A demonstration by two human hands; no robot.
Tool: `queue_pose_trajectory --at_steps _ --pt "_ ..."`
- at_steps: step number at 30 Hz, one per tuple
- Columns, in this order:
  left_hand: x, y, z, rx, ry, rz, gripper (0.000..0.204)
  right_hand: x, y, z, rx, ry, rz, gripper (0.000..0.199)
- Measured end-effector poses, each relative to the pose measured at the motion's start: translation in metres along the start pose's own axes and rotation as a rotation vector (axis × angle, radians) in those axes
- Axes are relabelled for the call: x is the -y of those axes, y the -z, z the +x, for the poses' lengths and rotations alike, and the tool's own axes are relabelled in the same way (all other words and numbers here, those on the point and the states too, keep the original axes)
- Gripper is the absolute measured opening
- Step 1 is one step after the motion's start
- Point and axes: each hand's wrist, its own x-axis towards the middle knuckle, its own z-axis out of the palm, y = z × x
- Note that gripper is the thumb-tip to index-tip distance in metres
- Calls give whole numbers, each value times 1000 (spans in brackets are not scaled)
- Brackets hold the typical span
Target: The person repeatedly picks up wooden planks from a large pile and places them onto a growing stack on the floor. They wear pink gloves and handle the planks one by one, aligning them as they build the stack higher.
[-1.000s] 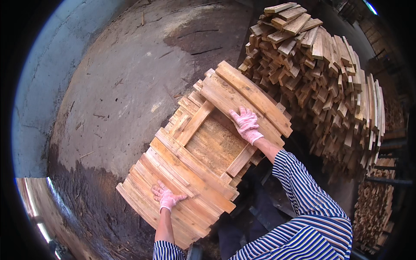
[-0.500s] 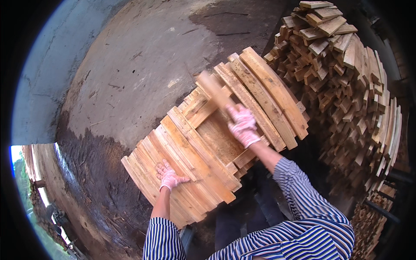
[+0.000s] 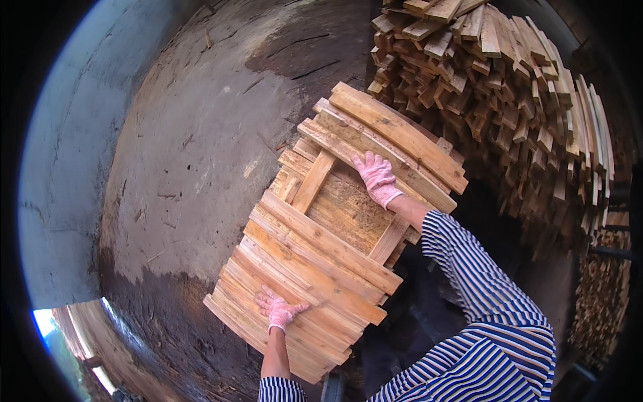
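Note:
A stack of sawn wooden planks lies tilted before me, its top row split by a gap where crosswise battens (image 3: pixel 313 181) and a lower board (image 3: pixel 351 209) show. On the left group of planks (image 3: pixel 315 258), my left hand (image 3: pixel 278 309), in a pink-and-white glove, rests flat with its fingers spread. My right hand (image 3: pixel 376 179), gloved alike, has its fingers closed over a wooden plank (image 3: pixel 325 139) beside the gap; its palm side is hidden. Beyond that plank, further planks (image 3: pixel 398 137) lie side by side.
A tall pile of loose planks (image 3: pixel 482 94) rises at the far right, with many end faces toward me. To the left is a stained concrete floor (image 3: pixel 194 181) with scattered wood bits, bounded by a grey wall (image 3: pixel 67 167). More wood (image 3: pixel 599 295) lies at the lower right.
The blurred plank in my right hand no longer sticks up across the gap; the hand now rests at the right group's edge. The view has shifted, while my left hand stays on the planks.

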Motion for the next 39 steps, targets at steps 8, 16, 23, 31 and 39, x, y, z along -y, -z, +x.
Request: queue_pose_trajectory --at_steps 8,16,23,31,39 --pt "3 -4 6 17 13 -12 171 -8 20 -47 268 76 133 55" --pt "-5 5 1 24 24 9 171 -65 38 -15 115 -60 102 52" --pt "-2 5 -2 1 -17 -20 168 9 30 -65 87 79 440 75" --pt "4 -2 3 9 -32 -22 169 71 8 -83 363 144 630 62" --pt "-1 2 4 -2 19 53 168 -65 8 31 -86 7 -39 40"
